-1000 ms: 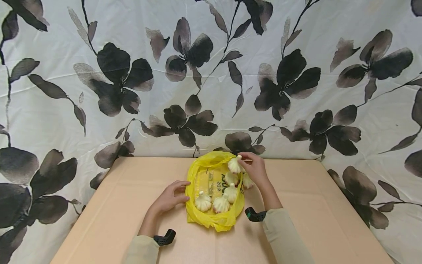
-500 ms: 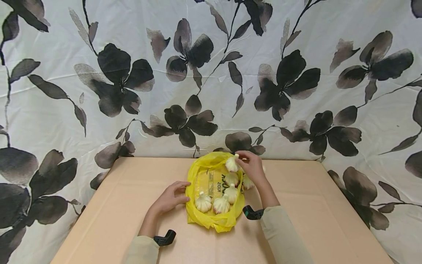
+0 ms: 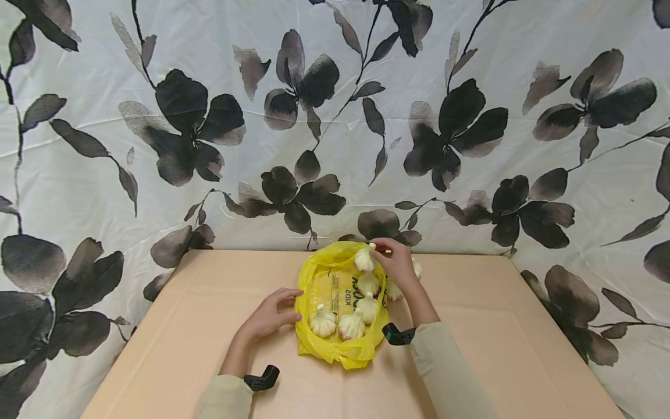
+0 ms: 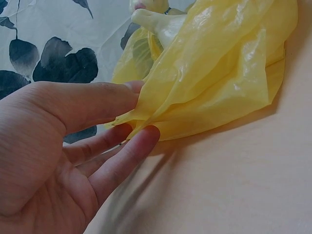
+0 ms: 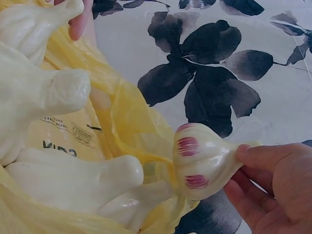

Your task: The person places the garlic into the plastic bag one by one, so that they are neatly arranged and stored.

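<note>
Gripping garlic bulb (image 3: 364,258) by neck: right hand (image 3: 396,263), fingers pinched, bulb at far rim of yellow bag (image 3: 345,356). Left hand (image 3: 272,313): fingers pinching near-left bag edge. Count: 4 bulbs (image 3: 323,321) inside, 1 held, 2 visible outside (image 3: 394,290) on table (image 3: 528,361). Status, judged: partway.

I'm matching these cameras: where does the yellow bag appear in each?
Head: bag, lower middle.
Left wrist: bag, upper right, edge pinched by the left hand.
Right wrist: bag, left to lower middle, partly hidden by garlic.
Shared landmark: floral cloth.
</note>
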Available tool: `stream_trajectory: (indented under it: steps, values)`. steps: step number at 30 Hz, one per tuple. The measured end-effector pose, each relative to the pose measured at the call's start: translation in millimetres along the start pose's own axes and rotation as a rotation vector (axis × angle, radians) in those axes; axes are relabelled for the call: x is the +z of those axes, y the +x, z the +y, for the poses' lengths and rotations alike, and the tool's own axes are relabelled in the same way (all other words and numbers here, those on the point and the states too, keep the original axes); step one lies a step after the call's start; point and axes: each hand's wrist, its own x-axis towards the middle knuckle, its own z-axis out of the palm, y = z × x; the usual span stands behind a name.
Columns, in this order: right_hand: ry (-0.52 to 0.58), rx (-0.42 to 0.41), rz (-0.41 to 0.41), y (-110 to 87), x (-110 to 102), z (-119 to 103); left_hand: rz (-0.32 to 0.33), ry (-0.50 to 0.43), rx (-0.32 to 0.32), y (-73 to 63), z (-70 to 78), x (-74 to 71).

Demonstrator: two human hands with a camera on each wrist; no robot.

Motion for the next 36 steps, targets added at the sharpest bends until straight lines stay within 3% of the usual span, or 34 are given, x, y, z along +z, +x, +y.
stream_trajectory:
  steps: [24,36]
  values:
    - [-0.021,-0.011,-0.058,28.5,11,22,0.026,0.008,-0.041,10.8,1.9,6.2]
    - [-0.015,0.034,-0.095,39.8,17,30,0.031,-0.026,-0.032,16.5,1.1,9.9]
